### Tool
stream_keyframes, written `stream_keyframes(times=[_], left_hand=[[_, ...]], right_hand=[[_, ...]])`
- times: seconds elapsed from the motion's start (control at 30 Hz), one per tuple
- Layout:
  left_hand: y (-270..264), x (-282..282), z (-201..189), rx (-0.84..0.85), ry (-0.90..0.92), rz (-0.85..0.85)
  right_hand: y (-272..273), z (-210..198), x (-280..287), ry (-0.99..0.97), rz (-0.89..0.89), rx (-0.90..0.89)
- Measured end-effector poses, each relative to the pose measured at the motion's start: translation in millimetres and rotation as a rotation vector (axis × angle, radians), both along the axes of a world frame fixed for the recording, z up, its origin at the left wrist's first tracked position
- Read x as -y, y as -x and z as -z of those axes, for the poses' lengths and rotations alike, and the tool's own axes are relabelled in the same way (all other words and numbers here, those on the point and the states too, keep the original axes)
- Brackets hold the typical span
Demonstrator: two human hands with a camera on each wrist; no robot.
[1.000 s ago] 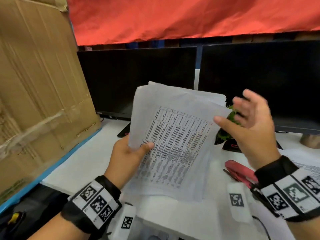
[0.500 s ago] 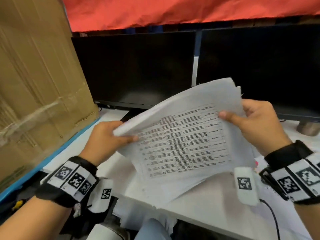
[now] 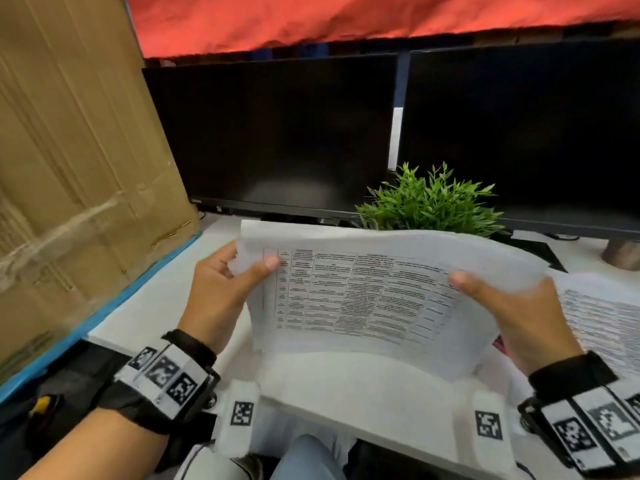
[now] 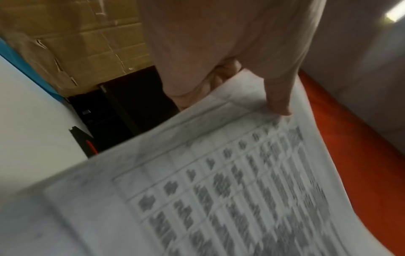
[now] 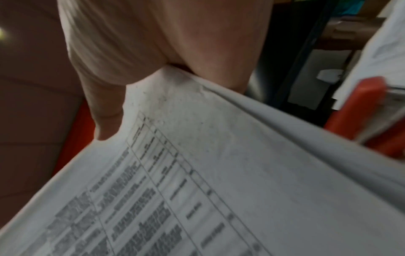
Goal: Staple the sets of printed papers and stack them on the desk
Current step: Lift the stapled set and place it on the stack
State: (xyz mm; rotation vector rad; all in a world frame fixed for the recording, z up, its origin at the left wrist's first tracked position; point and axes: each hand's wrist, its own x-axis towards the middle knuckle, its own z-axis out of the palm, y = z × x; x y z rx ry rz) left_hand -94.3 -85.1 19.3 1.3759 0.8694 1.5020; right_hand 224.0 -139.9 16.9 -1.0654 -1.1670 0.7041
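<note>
Fingers [image 3: 266, 263] curled, thumbs on top: left hand [image 3: 216, 292] and right hand [image 3: 519, 317] pinching opposite edges of printed papers [image 3: 363, 296], held above desk [image 3: 156, 299]. Red stapler [image 5: 359, 110] below right edge. Plant [image 3: 429, 202], monitors [image 3: 277, 133] behind.

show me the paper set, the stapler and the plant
paper set [image 3: 363, 296], head view, middle of the printed table
stapler [image 5: 359, 110], right wrist view, red body
plant [image 3: 429, 202], head view, middle of the green leaves

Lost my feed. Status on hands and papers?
Both hands, left and right, grip the paper set above the desk. Unstapled. Stapler under right edge.
</note>
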Motion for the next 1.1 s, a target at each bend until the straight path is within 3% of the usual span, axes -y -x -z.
stream_keyframes(times=[0.1,0.3,0.5,0.63,0.77,0.87,1.0,1.1], left_hand=[[-12.0,1.5,10.8,-0.066,0.029,-0.077],[-8.9,-1.2,5.6,-0.068,0.022,-0.012],[-20.3,-4.8,8.2,-0.143,0.014,-0.033],[-18.0,-9.4,10.2,-0.127,-0.004,-0.126],[-14.1,-6.9,10.4,-0.081,0.016,-0.101],[-14.3,-6.3,14.7,-0.082,0.024,-0.065],[-14.9,-7.4,15.7,-0.085,0.05,-0.063],[-16.3,-10.4,11.1,-0.144,0.054,-0.079]], right_hand=[[3.0,15.0,-0.9,0.047,-0.021,-0.021],[-4.0,10.0,-5.0,0.081,-0.035,-0.106],[7.9,-1.3,-13.7,0.093,-0.104,-0.062],[2.8,-3.1,-15.3,0.126,0.018,-0.036],[3.4,-27.9,-12.6,-0.015,0.241,0.367],[13.9,-52.5,-13.1,-0.132,0.224,0.673],[40.3,-77.0,-18.0,-0.171,0.175,1.279],[67.6,-84.3,-27.8,-0.084,0.019,1.482]])
